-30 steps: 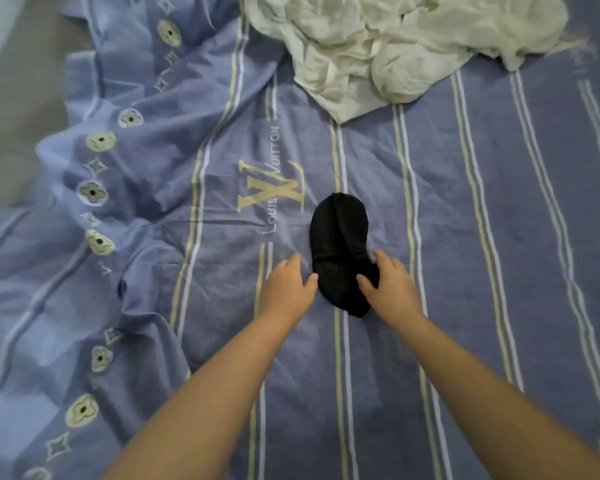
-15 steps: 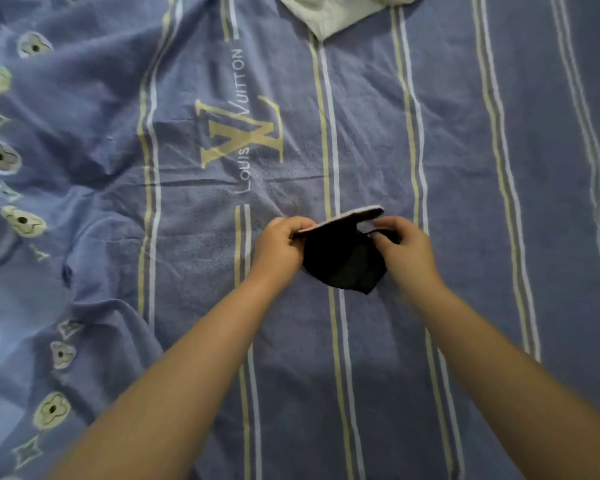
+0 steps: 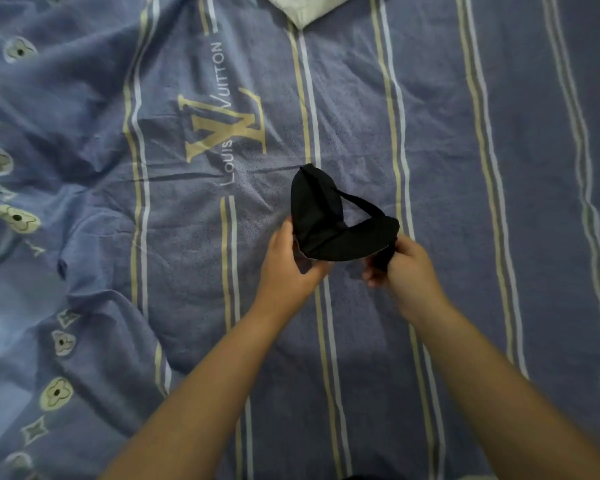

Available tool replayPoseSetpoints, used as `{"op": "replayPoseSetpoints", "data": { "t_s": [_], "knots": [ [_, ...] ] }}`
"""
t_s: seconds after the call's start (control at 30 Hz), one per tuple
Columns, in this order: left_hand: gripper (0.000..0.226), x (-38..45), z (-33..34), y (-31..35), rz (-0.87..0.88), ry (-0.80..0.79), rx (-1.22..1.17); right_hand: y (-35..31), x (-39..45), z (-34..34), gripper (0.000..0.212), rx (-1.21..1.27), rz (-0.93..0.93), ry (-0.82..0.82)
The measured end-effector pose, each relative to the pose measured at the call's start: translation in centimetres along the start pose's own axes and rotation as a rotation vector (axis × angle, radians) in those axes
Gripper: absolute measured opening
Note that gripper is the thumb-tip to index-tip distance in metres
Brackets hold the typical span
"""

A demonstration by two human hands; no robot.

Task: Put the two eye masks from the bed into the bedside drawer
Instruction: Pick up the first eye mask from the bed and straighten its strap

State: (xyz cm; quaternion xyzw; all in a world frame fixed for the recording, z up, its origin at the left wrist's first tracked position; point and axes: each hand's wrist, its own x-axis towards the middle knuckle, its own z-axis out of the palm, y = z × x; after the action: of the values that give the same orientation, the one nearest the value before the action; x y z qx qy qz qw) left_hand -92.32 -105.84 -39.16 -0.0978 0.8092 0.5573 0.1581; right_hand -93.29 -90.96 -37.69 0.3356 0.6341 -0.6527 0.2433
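Observation:
A black eye mask (image 3: 321, 220) with a thin strap is lifted off the blue striped bed sheet (image 3: 447, 150), bent into a curve. My left hand (image 3: 286, 263) grips its lower left edge from beneath. My right hand (image 3: 400, 263) pinches its right end, where the strap joins. A pale lining shows along the mask's lower edge. Whether this black bundle is one mask or two stacked I cannot tell. No drawer is in view.
A corner of white crumpled cloth (image 3: 303, 10) lies at the top edge. The sheet bunches into folds with flower prints (image 3: 18, 220) along the left side. A yellow logo print (image 3: 227, 126) sits just beyond the mask.
The mask lay flat on the sheet with both hands closing on it; it has since been picked up and pulled open sideways between the hands. The camera has tilted down.

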Motion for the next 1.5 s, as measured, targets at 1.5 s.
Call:
{"op": "replayPoseSetpoints", "data": {
  "t_s": [1.5],
  "knots": [
    [0.027,-13.0,-18.3,46.7,0.674,0.43,0.588,-41.1,-33.5,-7.9,0.03,-0.3,-0.971,-0.332]
  ]
}}
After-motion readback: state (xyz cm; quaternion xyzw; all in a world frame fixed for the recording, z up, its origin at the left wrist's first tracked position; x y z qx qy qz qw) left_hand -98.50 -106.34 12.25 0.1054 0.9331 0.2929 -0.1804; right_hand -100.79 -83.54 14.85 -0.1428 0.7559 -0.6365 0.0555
